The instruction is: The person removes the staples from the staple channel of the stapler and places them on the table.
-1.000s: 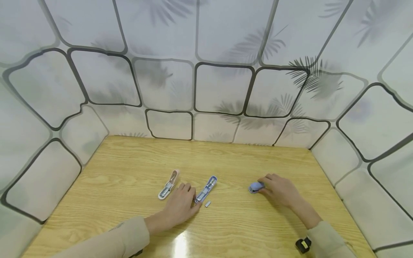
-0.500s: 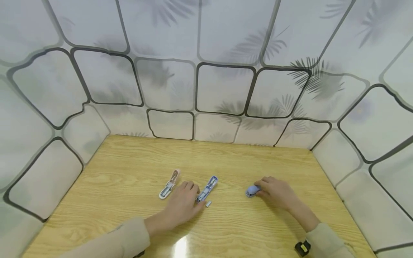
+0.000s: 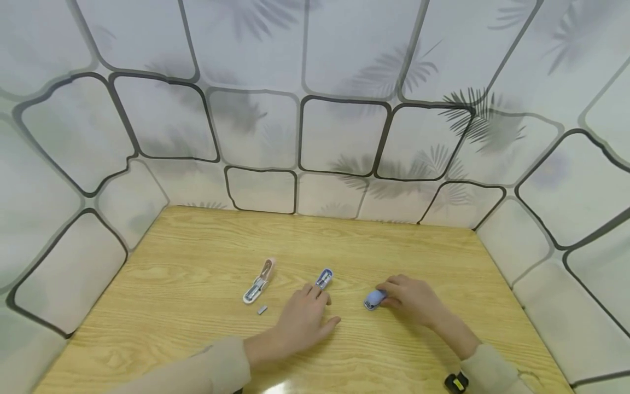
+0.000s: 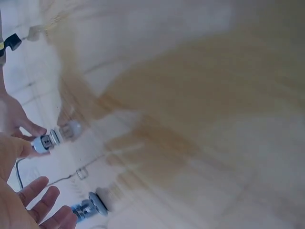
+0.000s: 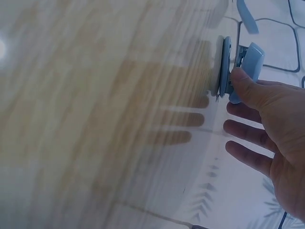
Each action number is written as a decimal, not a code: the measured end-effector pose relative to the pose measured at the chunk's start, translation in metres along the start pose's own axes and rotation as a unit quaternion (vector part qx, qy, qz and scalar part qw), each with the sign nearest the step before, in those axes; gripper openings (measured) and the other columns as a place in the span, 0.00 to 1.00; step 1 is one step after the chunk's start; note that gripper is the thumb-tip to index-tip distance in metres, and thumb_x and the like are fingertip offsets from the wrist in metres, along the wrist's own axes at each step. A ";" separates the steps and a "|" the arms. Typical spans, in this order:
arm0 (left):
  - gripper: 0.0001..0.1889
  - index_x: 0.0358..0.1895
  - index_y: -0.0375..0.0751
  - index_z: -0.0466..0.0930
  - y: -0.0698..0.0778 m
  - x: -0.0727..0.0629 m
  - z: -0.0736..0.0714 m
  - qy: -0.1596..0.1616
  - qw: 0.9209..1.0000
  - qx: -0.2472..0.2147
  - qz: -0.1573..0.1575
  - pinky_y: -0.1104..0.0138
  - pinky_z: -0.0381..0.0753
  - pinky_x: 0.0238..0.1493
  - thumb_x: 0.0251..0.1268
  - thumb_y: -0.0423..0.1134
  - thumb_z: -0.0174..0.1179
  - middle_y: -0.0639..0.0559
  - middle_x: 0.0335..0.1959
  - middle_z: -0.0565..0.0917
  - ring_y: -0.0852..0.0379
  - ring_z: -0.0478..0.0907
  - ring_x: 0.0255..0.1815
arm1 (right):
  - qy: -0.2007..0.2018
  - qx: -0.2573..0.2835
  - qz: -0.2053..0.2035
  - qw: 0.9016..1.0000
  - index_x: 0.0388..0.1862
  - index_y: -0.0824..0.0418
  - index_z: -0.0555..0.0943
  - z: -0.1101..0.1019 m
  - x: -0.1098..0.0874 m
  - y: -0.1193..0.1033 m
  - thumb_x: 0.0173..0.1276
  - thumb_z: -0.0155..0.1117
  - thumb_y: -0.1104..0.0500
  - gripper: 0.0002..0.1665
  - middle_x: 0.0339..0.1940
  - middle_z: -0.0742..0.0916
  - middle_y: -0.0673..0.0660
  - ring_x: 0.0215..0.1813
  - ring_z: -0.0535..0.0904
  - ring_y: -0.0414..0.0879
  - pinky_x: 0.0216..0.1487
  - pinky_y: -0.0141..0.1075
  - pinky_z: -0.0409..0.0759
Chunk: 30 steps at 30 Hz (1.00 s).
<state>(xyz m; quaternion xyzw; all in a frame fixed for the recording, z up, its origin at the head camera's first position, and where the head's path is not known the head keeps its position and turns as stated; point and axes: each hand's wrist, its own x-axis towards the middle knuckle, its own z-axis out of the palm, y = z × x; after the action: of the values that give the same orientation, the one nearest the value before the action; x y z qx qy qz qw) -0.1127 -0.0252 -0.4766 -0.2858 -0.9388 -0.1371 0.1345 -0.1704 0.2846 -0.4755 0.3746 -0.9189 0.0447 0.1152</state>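
In the head view, a small lavender-blue stapler (image 3: pixel 375 299) is pinched between the thumb and forefinger of my right hand (image 3: pixel 410 303). The right wrist view shows this stapler (image 5: pixel 251 63) side-on, the other fingers extended below it. My left hand (image 3: pixel 301 322) hovers by an unfolded blue stapler (image 3: pixel 324 278), hiding its near half; whether it touches is unclear. Nothing shows in the left fingers (image 4: pixel 39 210), which are loosely bent. Left of that hand lies a small grey strip of staples (image 3: pixel 262 310). Farther left rests an unfolded pink-and-white stapler (image 3: pixel 259 282).
The wooden table (image 3: pixel 206 241) is bounded by patterned fabric walls (image 3: pixel 344 142) at the back and both sides. Near the right sleeve shows a small black object (image 3: pixel 456 383) with a yellow patch.
The staple strip has gone from the right of my left hand to its left. My left hand has shifted right over the blue stapler. My right hand has brought its stapler left and nearer.
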 end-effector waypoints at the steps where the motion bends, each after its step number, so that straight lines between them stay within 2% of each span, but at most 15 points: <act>1: 0.19 0.45 0.45 0.85 0.002 0.001 0.001 -0.003 1.000 0.002 0.000 0.67 0.84 0.46 0.67 0.57 0.70 0.55 0.41 0.86 0.58 0.80 0.43 | 0.000 0.002 -0.004 1.000 0.52 0.55 0.89 0.000 0.001 -0.001 0.63 0.78 0.51 0.20 0.43 0.92 0.51 0.42 0.89 0.45 0.39 0.37 0.88; 7: 0.21 0.47 0.46 0.86 0.014 0.008 0.006 -0.035 0.999 0.021 0.008 0.66 0.85 0.50 0.69 0.60 0.67 0.54 0.44 0.87 0.57 0.83 0.47 | 0.005 0.016 -0.019 1.000 0.51 0.55 0.89 0.000 0.002 -0.009 0.62 0.78 0.52 0.19 0.43 0.92 0.50 0.42 0.89 0.44 0.40 0.34 0.88; 14: 0.22 0.47 0.45 0.86 0.026 0.015 0.011 -0.088 0.996 0.000 0.000 0.67 0.84 0.51 0.69 0.60 0.66 0.53 0.43 0.86 0.57 0.81 0.46 | 0.002 0.027 -0.029 0.999 0.51 0.54 0.89 0.000 0.004 -0.017 0.63 0.78 0.52 0.19 0.43 0.92 0.49 0.43 0.89 0.43 0.41 0.33 0.88; 17: 0.23 0.47 0.45 0.86 0.030 0.019 0.015 -0.104 0.994 0.011 0.002 0.66 0.83 0.51 0.69 0.62 0.65 0.53 0.43 0.86 0.57 0.81 0.46 | 0.002 0.028 -0.032 0.999 0.52 0.54 0.89 0.000 0.004 -0.019 0.63 0.77 0.51 0.18 0.44 0.92 0.49 0.43 0.89 0.43 0.41 0.33 0.88; 25: 0.24 0.48 0.44 0.86 0.033 0.026 0.019 -0.103 0.993 0.048 0.017 0.66 0.83 0.48 0.70 0.63 0.62 0.53 0.42 0.85 0.57 0.81 0.44 | 0.000 0.038 -0.039 0.999 0.52 0.53 0.88 -0.002 0.004 -0.023 0.64 0.77 0.52 0.17 0.43 0.91 0.48 0.44 0.88 0.42 0.42 0.33 0.88; 30: 0.25 0.51 0.44 0.86 0.034 0.027 0.019 -0.114 0.992 0.057 0.024 0.65 0.83 0.51 0.71 0.63 0.61 0.53 0.44 0.86 0.57 0.81 0.46 | 0.011 0.037 -0.049 0.998 0.50 0.54 0.89 -0.002 0.005 -0.025 0.63 0.78 0.52 0.17 0.42 0.91 0.48 0.42 0.88 0.41 0.41 0.32 0.87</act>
<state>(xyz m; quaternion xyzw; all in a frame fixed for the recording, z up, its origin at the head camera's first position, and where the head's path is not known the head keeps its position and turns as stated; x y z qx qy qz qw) -0.1187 0.0216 -0.4788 -0.3136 -0.9473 -0.0464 0.0460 -0.1561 0.2642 -0.4722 0.4229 -0.8958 0.0766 0.1135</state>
